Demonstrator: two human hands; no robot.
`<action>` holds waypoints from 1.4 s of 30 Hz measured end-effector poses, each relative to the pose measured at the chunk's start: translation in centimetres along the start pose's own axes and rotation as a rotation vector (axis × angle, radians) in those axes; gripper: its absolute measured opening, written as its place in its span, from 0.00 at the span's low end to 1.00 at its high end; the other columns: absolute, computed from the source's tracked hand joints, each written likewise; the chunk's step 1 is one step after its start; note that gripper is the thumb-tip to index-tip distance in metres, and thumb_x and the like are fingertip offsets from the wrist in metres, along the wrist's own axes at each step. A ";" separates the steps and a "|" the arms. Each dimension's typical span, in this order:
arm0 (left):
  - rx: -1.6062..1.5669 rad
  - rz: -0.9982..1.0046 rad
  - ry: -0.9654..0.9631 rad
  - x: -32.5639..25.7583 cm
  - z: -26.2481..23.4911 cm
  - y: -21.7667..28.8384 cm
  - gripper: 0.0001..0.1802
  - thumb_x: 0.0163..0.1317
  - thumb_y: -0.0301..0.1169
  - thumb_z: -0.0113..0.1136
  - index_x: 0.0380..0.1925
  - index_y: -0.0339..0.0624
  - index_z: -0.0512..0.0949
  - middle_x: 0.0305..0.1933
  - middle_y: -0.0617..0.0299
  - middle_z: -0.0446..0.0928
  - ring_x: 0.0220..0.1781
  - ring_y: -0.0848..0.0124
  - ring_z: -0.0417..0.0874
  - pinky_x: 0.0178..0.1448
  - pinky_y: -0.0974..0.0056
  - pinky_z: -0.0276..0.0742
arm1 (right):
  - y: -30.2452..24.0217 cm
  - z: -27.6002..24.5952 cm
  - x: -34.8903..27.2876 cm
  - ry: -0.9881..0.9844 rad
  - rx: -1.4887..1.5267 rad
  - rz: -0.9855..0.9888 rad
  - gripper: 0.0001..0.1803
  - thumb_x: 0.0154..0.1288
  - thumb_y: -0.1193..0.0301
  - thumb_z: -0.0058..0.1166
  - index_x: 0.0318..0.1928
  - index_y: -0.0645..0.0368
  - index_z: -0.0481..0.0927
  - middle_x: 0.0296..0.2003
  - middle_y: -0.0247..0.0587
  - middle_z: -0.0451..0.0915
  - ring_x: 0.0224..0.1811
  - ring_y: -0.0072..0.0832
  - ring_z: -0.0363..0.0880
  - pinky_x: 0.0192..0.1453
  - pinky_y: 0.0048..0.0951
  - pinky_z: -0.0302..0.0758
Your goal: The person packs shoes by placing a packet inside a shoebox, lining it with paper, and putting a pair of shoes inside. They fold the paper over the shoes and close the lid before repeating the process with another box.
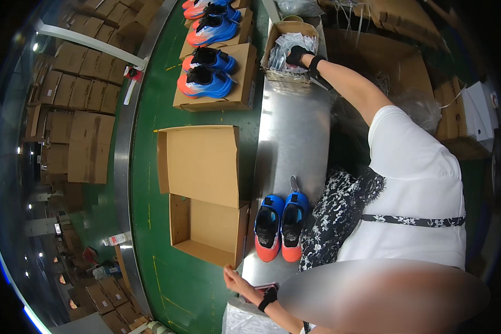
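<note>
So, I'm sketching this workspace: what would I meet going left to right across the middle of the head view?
Stacked brown cardboard cartons, long grey metal rail, open brown cardboard box, two blue-and-red shoes, white short-sleeved shirt.

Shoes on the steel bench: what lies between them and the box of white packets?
Just a bare stretch of steel bench lies between the shoes and the box, as the head view shows.

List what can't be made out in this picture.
Head view:
- Right hand's fingertips: hidden among white packets in the carton; any grip is unclear.
- Small red item: mostly covered by the left forearm, so its kind is unclear.
- Topmost shoes: cut off by the upper edge.
- Soles of the near pair of shoes: hidden against the metal table.
</note>
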State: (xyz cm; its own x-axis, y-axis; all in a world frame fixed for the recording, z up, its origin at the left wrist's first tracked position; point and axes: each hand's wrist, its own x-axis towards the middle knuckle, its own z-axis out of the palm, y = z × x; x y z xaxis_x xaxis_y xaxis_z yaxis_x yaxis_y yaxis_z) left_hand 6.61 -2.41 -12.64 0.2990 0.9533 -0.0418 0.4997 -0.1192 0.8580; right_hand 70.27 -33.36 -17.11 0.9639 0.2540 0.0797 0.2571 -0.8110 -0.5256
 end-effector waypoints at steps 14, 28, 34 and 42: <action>-0.210 -0.498 0.593 -10.3 -13.4 -9.4 0.27 0.56 0.44 0.48 0.49 0.37 0.65 0.47 0.54 0.69 0.43 0.60 0.74 0.41 0.56 0.71 | -0.7 8.8 2.8 0.030 -0.207 -0.035 0.16 0.48 0.63 0.42 0.26 0.61 0.79 0.28 0.51 0.77 0.33 0.44 0.76 0.37 0.38 0.71; 0.871 -0.349 0.582 -11.7 -16.8 -18.7 0.29 0.45 0.46 0.61 0.37 0.27 0.73 0.35 0.40 0.74 0.37 0.49 0.74 0.44 0.56 0.69 | -30.0 2.1 -13.6 -0.548 0.705 -0.604 0.14 0.57 0.63 0.49 0.36 0.63 0.76 0.25 0.34 0.76 0.29 0.18 0.72 0.35 0.21 0.69; 0.554 -0.249 0.638 -11.7 -16.0 -21.2 0.17 0.52 0.39 0.55 0.22 0.31 0.72 0.23 0.50 0.73 0.25 0.59 0.72 0.30 0.59 0.66 | -38.2 10.9 -21.2 -0.873 0.848 -0.635 0.17 0.54 0.62 0.52 0.39 0.62 0.77 0.26 0.35 0.77 0.32 0.18 0.74 0.40 0.21 0.69; 0.504 -0.210 0.881 -12.1 -19.8 -11.8 0.14 0.57 0.35 0.49 0.23 0.33 0.70 0.19 0.53 0.71 0.21 0.64 0.72 0.28 0.61 0.67 | -38.8 12.6 -24.3 -0.709 0.917 -0.991 0.11 0.56 0.66 0.49 0.24 0.60 0.68 0.36 0.33 0.74 0.26 0.13 0.66 0.30 0.17 0.65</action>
State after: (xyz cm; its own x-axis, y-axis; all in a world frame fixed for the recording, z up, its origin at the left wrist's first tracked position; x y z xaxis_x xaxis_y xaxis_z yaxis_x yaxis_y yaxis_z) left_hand -19.01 -7.04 -12.11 -0.4325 0.8093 0.3976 0.8160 0.1637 0.5544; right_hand 35.98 -1.44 -9.29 0.1352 0.8904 0.4347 0.3718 0.3611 -0.8552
